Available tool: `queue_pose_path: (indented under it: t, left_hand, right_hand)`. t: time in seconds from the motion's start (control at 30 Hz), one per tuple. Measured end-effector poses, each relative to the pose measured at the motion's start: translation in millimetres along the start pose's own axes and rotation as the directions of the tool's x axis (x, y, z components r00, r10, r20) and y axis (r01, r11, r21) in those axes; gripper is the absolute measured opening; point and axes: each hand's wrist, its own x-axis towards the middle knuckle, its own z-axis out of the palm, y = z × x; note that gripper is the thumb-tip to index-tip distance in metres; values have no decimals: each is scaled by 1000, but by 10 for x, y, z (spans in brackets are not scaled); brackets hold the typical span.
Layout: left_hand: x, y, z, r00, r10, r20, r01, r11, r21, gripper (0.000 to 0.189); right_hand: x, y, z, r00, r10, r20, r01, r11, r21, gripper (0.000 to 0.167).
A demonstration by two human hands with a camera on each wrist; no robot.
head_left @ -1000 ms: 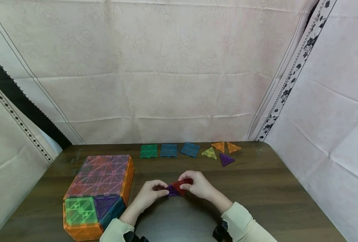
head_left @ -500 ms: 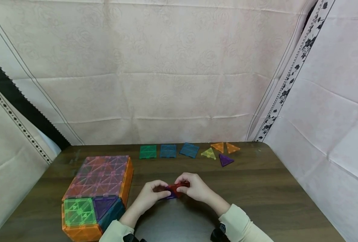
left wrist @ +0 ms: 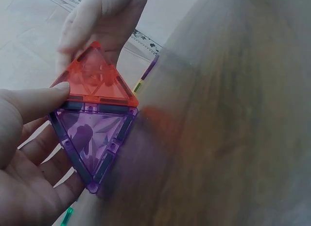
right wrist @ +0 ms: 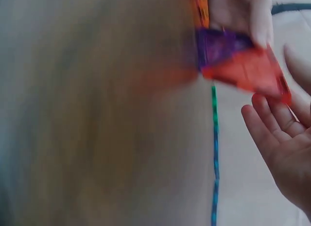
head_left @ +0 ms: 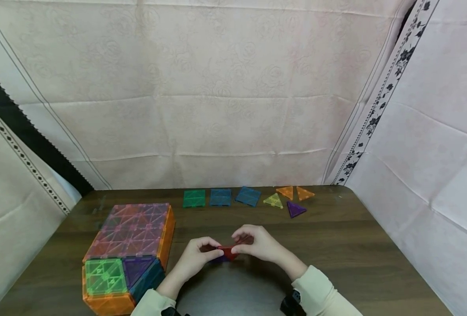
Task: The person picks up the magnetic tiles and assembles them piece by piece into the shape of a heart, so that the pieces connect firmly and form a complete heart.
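In the left wrist view, a red triangular magnetic tile (left wrist: 92, 75) and a purple triangular magnetic tile (left wrist: 95, 138) meet edge to edge in a diamond. My left hand (head_left: 195, 256) grips the pair, its thumb on the red tile near the seam and its fingers behind. My right hand (head_left: 259, 243) is at the red tile's far corner. Seen from the right wrist, that corner reaches between loosely spread fingers (right wrist: 277, 119) and a blurred digit standing apart from the tile's edge. From the head, the hands hide much of both tiles.
A box-like build of magnetic tiles (head_left: 138, 230) stands at the left. Along the table's back lie a green square tile (head_left: 194, 198), two blue square tiles (head_left: 220, 197), a yellow triangle (head_left: 273, 200), two orange triangles (head_left: 285, 192) and a purple triangle (head_left: 296, 209).
The red tile has shifted left over the purple one, which shows less in the head view. My right hand's thumb and index finger have spread wider. The build and loose tiles stay put.
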Motion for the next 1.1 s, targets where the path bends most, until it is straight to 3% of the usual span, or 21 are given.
queue_pose_path:
  t: [0.13,0.23,0.43,0.63,0.77,0.9,1.1]
  left_hand:
    - [0,-6,1,1000,-13,-10,13,1000,2,14]
    - [-8,-1,-1,1000,-18,-12,18,1000,2,14]
    - [-31,11,-6,1000,-7,-6,7,1000,5,15]
    - [-20,-14,-10,1000,3,-5,-3,1000,21,16]
    - [-15,-19,-10,1000,6,-9,-6,1000,27,16]
    - [-15,-14,-6,1000,3,-13,-3,1000,20,16]
    - [-23,-7,5,1000,-1,-15,1,1000,4,15]
  right_hand:
    - [-24,141,-258,995,50,-91,-50,999,2,36]
    - [-53,290,-495,976,132,-176,-132,991,11,39]
    - [-127,596,-916,902,313,-298,-311,949,54,46]
    - [-176,881,-1183,840,383,-385,-423,906,-24,46]
    - [-197,1027,-1268,795,449,-409,-498,867,-17,49]
    - [-220,1106,-1299,781,470,-411,-526,850,-28,52]
    - [-236,1186,-1320,781,482,-397,-557,825,-95,59]
